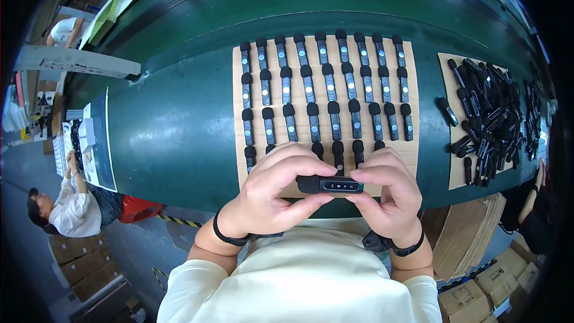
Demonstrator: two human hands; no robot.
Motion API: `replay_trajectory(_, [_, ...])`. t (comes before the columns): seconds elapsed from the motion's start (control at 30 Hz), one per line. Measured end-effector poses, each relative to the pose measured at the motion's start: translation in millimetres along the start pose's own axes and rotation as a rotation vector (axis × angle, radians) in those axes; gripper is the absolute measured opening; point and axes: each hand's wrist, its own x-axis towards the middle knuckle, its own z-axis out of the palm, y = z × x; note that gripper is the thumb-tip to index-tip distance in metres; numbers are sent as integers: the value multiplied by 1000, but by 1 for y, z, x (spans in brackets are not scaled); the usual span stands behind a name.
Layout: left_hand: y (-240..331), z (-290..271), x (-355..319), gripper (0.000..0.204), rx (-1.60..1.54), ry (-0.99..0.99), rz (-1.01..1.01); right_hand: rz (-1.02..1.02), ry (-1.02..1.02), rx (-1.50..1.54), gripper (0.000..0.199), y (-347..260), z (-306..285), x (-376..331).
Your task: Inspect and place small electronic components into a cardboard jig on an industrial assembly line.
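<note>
Close in front of my chest, both hands hold one small black wireless microphone [341,186], lying sideways. My left hand [263,188] pinches its foam-covered end between thumb and fingers. The opposite tip is gripped by the thumb and fingertips of my right hand [391,191]. A dark panel with small light marks on its side faces up. Beyond my hands, a cardboard sheet [408,164] carries several neat rows of similar microphones [330,87], foam ends pointing away from me, most with a lit round spot. My hands partly cover the nearest row.
The green table [167,131] stretches to both sides. At right, a heap of black microphones [490,119] lies on another cardboard sheet [455,173]. One person [78,212] works at left near a red stool [140,208]; another person [532,221] is at right. Flattened cardboard [466,233] stands below the table edge.
</note>
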Motion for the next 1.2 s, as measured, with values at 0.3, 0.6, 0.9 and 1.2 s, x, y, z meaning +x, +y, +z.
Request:
replay_trajectory(0.3, [-5, -4, 0, 30, 1, 2, 51, -22, 10, 8, 32, 0, 5, 4])
replay_trajectory(0.6, [-6, -4, 5, 30, 20, -68, -16, -64, -38, 2, 30, 7, 5, 2])
replay_trajectory(0.9, [-10, 7, 7, 32, -36, -49, 47, 17, -6, 141, 31, 4, 5, 4])
replay_trajectory(1.2, [-4, 6, 5, 29, -43, -61, 34, 41, -2, 170, 30, 2, 3, -1])
